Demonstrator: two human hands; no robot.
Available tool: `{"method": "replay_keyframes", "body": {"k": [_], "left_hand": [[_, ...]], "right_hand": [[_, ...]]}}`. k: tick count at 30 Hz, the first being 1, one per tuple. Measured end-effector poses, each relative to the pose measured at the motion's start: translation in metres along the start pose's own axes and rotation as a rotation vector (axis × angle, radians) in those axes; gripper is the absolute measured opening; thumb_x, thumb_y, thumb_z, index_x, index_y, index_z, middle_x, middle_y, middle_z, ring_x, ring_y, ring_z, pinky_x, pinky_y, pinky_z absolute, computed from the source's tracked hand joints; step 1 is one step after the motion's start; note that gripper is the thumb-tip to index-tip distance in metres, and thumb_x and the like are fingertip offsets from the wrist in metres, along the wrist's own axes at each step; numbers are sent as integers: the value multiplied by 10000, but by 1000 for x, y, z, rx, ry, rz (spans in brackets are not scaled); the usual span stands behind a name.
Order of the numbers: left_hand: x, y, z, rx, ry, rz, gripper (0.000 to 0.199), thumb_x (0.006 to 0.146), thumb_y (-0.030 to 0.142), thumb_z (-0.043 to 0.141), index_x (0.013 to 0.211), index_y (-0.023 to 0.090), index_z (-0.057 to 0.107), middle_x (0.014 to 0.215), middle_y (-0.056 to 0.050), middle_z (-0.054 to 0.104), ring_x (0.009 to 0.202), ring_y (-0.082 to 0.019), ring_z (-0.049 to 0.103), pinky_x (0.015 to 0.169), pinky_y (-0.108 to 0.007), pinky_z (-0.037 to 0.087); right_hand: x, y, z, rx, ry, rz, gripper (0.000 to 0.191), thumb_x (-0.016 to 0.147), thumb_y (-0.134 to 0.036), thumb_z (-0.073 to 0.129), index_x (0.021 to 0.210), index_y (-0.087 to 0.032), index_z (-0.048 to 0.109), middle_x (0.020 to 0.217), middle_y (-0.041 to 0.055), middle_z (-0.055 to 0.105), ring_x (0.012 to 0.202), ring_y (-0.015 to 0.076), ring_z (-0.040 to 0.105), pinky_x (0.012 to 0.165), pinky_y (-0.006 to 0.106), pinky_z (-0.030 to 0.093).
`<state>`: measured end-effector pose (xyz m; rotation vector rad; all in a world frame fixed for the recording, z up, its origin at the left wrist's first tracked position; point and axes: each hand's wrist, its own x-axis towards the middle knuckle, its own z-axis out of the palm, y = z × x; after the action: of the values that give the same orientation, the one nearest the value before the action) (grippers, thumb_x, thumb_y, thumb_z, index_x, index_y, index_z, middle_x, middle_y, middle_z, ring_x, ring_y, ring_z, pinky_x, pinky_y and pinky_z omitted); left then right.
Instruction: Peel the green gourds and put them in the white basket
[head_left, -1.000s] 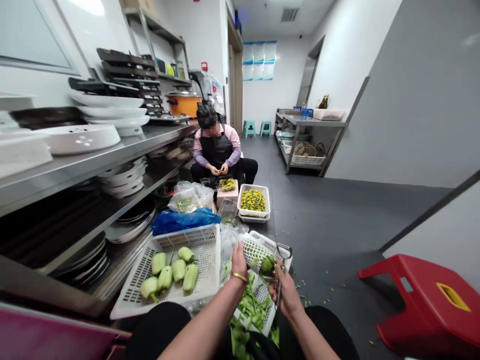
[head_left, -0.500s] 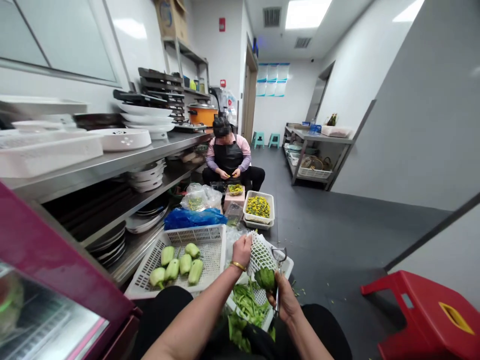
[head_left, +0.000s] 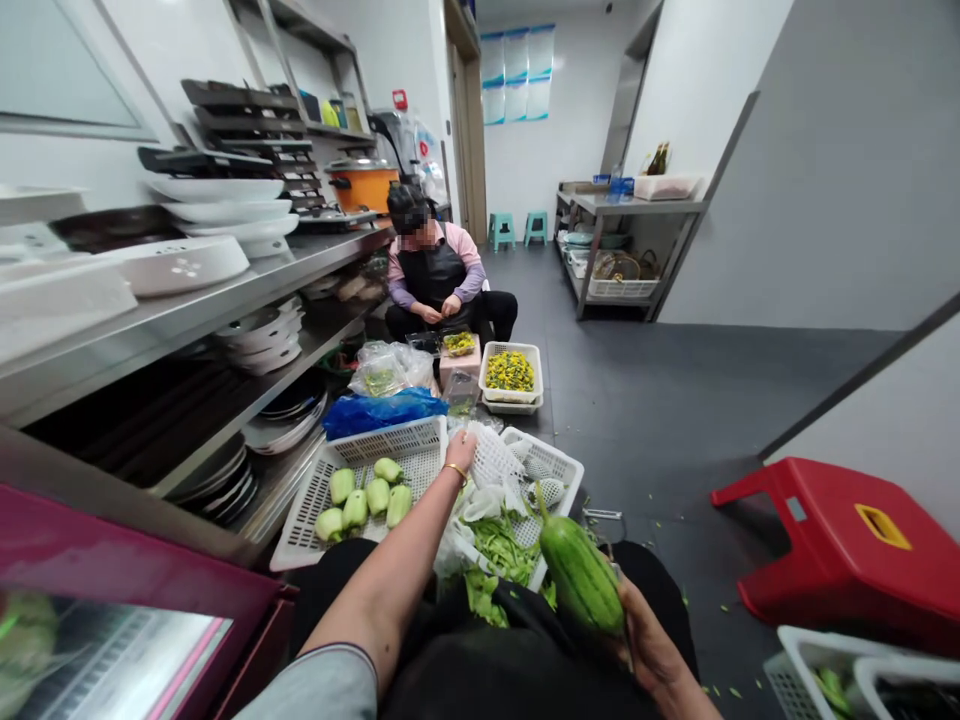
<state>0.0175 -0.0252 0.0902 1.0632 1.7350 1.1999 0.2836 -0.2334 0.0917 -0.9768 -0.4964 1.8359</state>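
Observation:
My left hand [head_left: 460, 452] is closed on a white foam net [head_left: 495, 463], stretched over the near baskets. At the lower right, my right hand [head_left: 646, 632] grips a long green gourd [head_left: 581, 572] by its lower end, its stem pointing up and left. A peeler [head_left: 602, 515] shows behind the gourd, on the side of that same hand; its handle is mostly hidden. Green peelings [head_left: 502, 545] and netted pieces [head_left: 546, 490] lie in the white basket [head_left: 571, 478] between my knees. Several pale peeled gourds [head_left: 377, 495] sit in the white basket [head_left: 300, 535] at left.
A person [head_left: 435, 270] sits ahead, handling small items beside a basket of yellow flowers [head_left: 510, 371]. A blue bag [head_left: 382, 410] lies behind the left basket. Steel shelves [head_left: 187, 310] run along the left; a red stool [head_left: 847, 540] stands right, with another basket [head_left: 795, 650] below it.
The net has come off the gourd and is in my left hand. My right hand has moved right and down with the bare gourd. The view has tilted down.

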Motion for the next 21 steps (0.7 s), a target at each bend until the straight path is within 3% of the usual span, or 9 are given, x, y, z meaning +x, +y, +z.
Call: {"method": "replay_keyframes", "body": {"k": [3, 6, 10, 12, 14, 17, 19, 21], "left_hand": [[-13, -27, -8, 16, -189, -135, 250, 442, 260, 778, 568, 181, 577, 488, 27, 512, 573, -176, 530, 593, -299, 420], [-31, -36, -18, -4, -330, -198, 295, 362, 186, 813, 590, 183, 626, 505, 12, 553, 614, -200, 564, 626, -317, 435], [-66, -18, -25, -115, -551, -222, 422, 548, 372, 771, 910, 170, 692, 750, -92, 674, 738, -244, 627, 643, -342, 460], [-86, -4, -23, -366, -695, -209, 480, 654, 431, 703, 1062, 185, 648, 924, -141, 675, 862, -272, 634, 678, -351, 476], [-100, 7, -19, -605, -674, -161, 489, 701, 416, 676, 1137, 208, 601, 976, -125, 667, 908, -264, 628, 718, -347, 483], [-103, 13, -17, -859, -487, -224, 414, 736, 454, 631, 1007, 141, 638, 892, -118, 680, 847, -240, 641, 738, -335, 494], [-94, 10, -24, -981, -430, -345, 439, 757, 511, 576, 898, 101, 649, 823, -128, 682, 772, -230, 647, 715, -336, 505], [-82, 1, -35, -1053, -489, -438, 496, 771, 556, 520, 900, 93, 645, 810, -135, 683, 736, -234, 648, 692, -362, 512]], "right_hand": [[-7, -8, -14, 15, 85, -9, 709, 467, -611, 777, 1059, -246, 638, 736, 41, 694, 351, 73, 422, 309, 179, 266], [-1, -19, -12, -13, 98, -46, 764, 451, -623, 778, 1090, -239, 611, 745, 53, 684, 349, 68, 390, 314, 188, 252], [29, -25, 20, -48, 56, -138, 794, 445, -633, 775, 1101, -232, 577, 565, -25, 576, 341, 59, 352, 299, 177, 241], [50, -20, 48, -80, -7, -192, 790, 484, -629, 761, 1122, -221, 537, 540, -58, 536, 329, 42, 328, 292, 167, 237], [70, -12, 79, -152, -54, -230, 777, 530, -623, 740, 1133, -198, 496, 525, -76, 524, 307, 31, 314, 286, 159, 236], [89, 1, 120, -313, -73, -243, 776, 563, -607, 722, 1148, -169, 461, 481, -95, 514, 263, 37, 329, 272, 159, 228], [92, 6, 134, -382, -100, -212, 746, 627, -625, 658, 1177, -167, 448, 479, -94, 528, 239, 41, 326, 257, 158, 206], [90, 6, 134, -396, -122, -175, 670, 712, -644, 557, 1178, -172, 462, 525, -65, 579, 230, 33, 310, 245, 153, 181]]}}
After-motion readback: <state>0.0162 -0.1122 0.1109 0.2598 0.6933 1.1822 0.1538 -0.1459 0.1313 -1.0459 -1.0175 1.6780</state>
